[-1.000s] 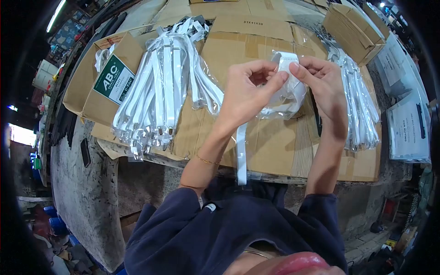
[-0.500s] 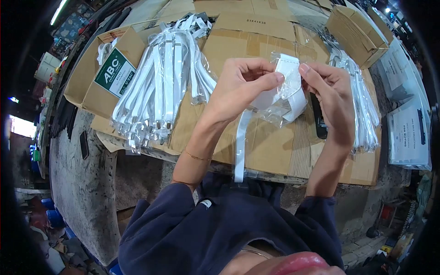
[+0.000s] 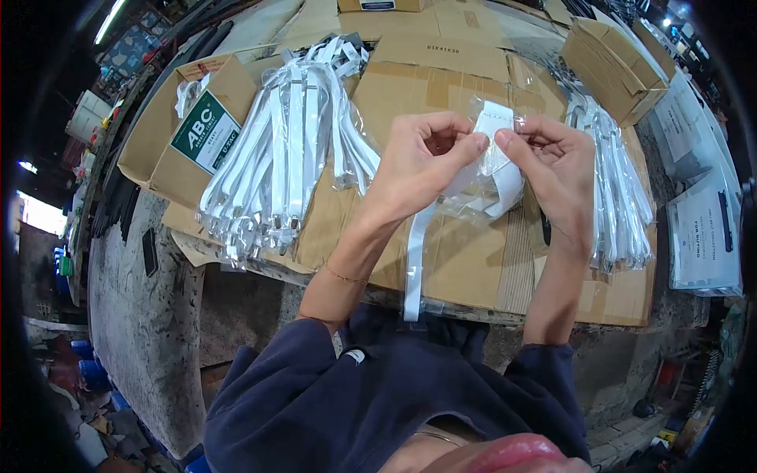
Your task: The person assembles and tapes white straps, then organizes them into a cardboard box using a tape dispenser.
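Both hands are working up front: the left hand (image 3: 430, 162) and the right hand (image 3: 556, 162) are pinching the white strap (image 3: 494, 118) in clear plastic between thumbs and fingers, holding it above the flattened cardboard (image 3: 465, 264), between the left strap pile (image 3: 288, 150) and the right strap pile (image 3: 615, 181).

Both hands (image 3: 420, 167) pinching white strap (image 3: 494, 121) in clear plastic (image 3: 471, 205), above cardboard (image 3: 461, 256).
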A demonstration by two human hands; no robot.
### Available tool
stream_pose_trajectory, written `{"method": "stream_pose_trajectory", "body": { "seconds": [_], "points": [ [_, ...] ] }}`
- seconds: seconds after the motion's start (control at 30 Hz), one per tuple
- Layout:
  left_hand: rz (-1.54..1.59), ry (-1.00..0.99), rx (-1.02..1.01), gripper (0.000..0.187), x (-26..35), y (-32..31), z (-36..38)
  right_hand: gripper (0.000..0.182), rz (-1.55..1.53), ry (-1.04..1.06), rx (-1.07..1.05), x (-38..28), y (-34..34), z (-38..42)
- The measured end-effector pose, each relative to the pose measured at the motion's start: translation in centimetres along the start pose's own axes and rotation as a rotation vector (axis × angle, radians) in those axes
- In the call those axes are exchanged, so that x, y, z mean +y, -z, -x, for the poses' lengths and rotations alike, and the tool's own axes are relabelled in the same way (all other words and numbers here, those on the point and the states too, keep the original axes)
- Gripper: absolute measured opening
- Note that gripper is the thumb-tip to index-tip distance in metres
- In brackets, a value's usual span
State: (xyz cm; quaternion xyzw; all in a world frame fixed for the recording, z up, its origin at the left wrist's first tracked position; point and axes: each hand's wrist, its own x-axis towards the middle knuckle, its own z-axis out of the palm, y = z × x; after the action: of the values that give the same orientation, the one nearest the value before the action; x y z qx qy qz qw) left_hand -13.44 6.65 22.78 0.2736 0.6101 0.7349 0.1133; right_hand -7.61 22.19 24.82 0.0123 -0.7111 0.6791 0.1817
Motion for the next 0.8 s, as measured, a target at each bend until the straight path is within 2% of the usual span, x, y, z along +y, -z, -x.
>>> {"method": "stream_pose_trajectory", "body": {
  "seconds": [0.13, 0.2, 0.23, 0.33, 0.37, 0.4, 0.43, 0.5, 0.57, 0.6, 0.63, 0.7, 0.73, 0.8],
  "points": [
    [-0.033, -0.006, 0.025, 0.017, -0.2, -0.2, 0.1, 0.018, 0.083, 0.052, -0.006, 1.4, 0.7, -0.3],
    [-0.050, -0.009, 0.040, 0.017, 0.0, -0.3, 0.1, 0.022, 0.000, 0.209, -0.092, 2.5, 1.0, -0.4],
    [-0.076, -0.021, 0.077, 0.017, -0.2, -0.5, 0.0, 0.022, 0.010, 0.219, -0.087, 3.1, 1.2, -0.8],
    [-0.144, -0.054, 0.124, 0.017, -1.1, -0.7, -0.3, 0.039, -0.489, -0.039, -0.338, 5.6, 2.3, -2.2],
    [-0.199, -0.066, 0.147, 0.017, -1.6, -0.6, -0.4, 0.039, -0.482, -0.023, -0.338, 6.3, 2.5, -2.9],
    [-0.364, -0.236, 0.187, 0.013, -2.6, -0.9, -0.4, 0.041, -0.563, -0.172, -0.293, 6.8, 2.6, -3.6],
    [-0.366, -0.241, 0.188, 0.013, -3.0, -1.4, 0.0, 0.043, -0.646, -0.327, -0.246, 7.0, 2.7, -4.2],
    [-0.618, -0.438, 0.214, 0.007, -3.6, -2.4, 0.8, 0.046, -0.599, -0.303, -0.272, 6.0, 2.7, -5.7],
    [-0.680, -0.475, 0.255, 0.007, -5.0, -3.0, 0.8, 0.044, -0.315, -0.232, -0.288, 4.0, 2.5, -6.9],
    [-0.735, -0.505, 0.301, 0.007, -5.5, -3.3, 0.6, 0.049, -0.218, -0.257, -0.252, 1.8, 2.0, -7.0],
    [-0.733, -0.515, 0.309, 0.007, -5.7, -3.5, 0.3, 0.049, -0.211, -0.248, -0.257, 1.1, 1.8, -7.3],
    [-0.788, -0.593, 0.330, 0.009, -5.9, -3.8, -0.5, 0.048, 0.440, -0.070, -0.333, 0.1, 1.4, -7.9],
    [-0.781, -0.550, 0.310, 0.015, -5.9, -4.0, -0.6, 0.048, 0.447, -0.060, -0.339, -0.1, 0.8, -8.0],
    [-0.671, -0.518, 0.285, 0.020, -5.3, -4.2, -1.1, 0.041, 0.802, 0.364, -0.055, -0.4, -0.3, -7.8]
  ]
}}
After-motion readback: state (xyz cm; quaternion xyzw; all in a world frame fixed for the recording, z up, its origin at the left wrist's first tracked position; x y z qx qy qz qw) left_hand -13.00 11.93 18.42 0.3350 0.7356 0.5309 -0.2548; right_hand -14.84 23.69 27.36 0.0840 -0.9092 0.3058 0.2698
